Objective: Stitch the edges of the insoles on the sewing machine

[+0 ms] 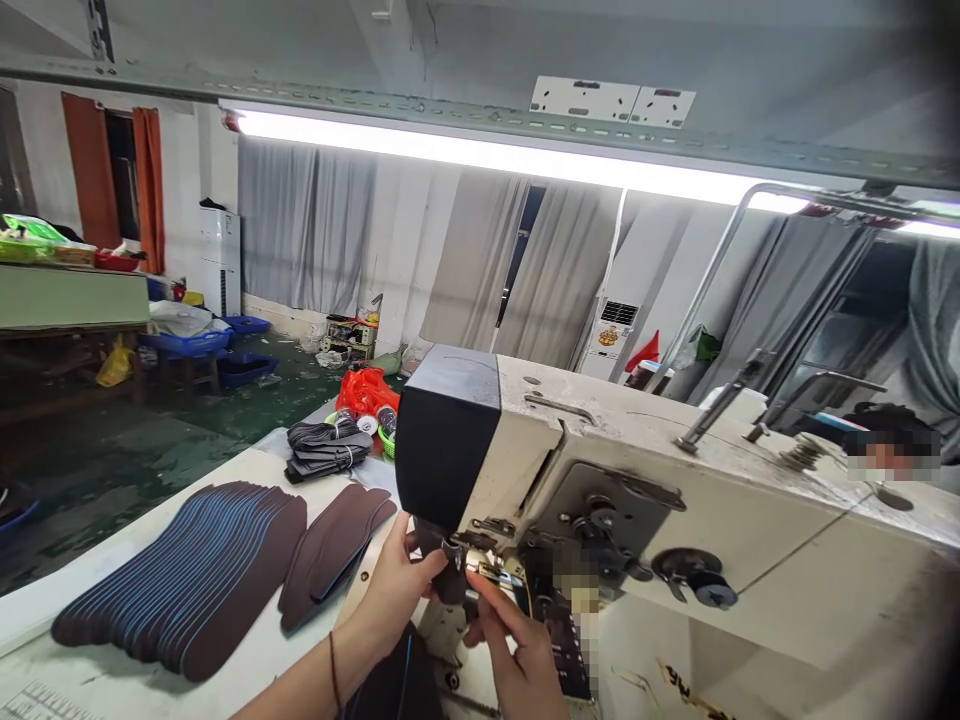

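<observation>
At the needle end of the sewing machine point(517, 420), a small dark piece of material point(451, 580) is held up in front of me. My left hand point(394, 590) has it pinched at its left side, thumb in front. From the right, my right hand point(517, 640) closes its fingertips on the piece's right edge, beside the metal presser parts point(495, 572). The needle itself is hidden. Below my left wrist lies a dark insole-shaped piece point(397, 680) with a blue edge, partly covered by my arm.
Left on the table are a fanned row of brown insoles point(187, 570) with blue edges and a smaller pile point(334, 545). Behind them sit tied black bundles point(326, 448) and a red plastic bag point(365, 392). A person's head point(892, 435) shows beyond the machine.
</observation>
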Demonstrator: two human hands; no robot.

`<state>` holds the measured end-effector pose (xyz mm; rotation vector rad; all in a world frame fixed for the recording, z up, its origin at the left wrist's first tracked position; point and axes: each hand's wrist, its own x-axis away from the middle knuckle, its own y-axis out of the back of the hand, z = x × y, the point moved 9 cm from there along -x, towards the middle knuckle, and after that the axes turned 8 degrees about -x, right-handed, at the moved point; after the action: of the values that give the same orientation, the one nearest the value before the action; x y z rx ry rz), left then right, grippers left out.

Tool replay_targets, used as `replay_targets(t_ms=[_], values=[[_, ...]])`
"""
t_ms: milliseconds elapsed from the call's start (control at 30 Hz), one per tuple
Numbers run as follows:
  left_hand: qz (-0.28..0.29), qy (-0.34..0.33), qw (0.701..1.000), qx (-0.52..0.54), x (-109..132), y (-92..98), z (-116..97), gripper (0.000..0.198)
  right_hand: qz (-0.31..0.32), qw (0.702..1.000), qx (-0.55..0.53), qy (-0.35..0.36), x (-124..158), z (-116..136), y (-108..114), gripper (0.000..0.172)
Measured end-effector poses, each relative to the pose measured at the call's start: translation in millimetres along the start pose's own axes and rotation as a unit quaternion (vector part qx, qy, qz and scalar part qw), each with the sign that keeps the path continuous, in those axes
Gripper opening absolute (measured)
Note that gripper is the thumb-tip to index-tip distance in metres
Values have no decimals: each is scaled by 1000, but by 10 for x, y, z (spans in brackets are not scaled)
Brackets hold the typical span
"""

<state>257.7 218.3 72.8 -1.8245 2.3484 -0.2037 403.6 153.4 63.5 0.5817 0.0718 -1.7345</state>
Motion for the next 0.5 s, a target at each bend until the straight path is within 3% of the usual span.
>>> replay_targets(t_ms=[333, 400, 500], values=[[-69, -32, 996, -36, -303, 68, 12, 45, 28, 998, 32, 39, 7, 4, -43, 37], [-73, -35, 996, -40, -324, 82, 0, 40, -15, 996, 33, 82, 103, 43, -35, 37], [-68, -34, 996, -43, -297, 104, 7, 36, -138, 980, 70, 126, 424, 62, 41, 32]])
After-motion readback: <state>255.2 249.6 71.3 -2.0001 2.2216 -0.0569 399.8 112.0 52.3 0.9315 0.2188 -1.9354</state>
